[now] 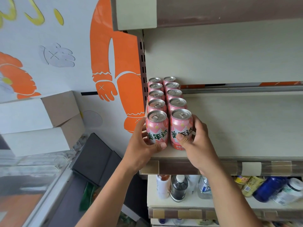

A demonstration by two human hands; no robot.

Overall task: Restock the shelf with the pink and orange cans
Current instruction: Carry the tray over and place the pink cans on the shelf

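Head view: we have our left hand (142, 148) curled around the front left pink can (157, 128) and our right hand (196, 145) curled around the front right pink can (181, 126), thumbs on the labels. Both cans stand upright at the front edge of the shelf (246, 128), just beside each other between our palms. Beyond our fingertips the stocked rows (164, 94) run straight back in two columns. Bare shelf lies off the outer side of our right hand, so we judge that hand the nearer one for starting the next column. No orange cans show.
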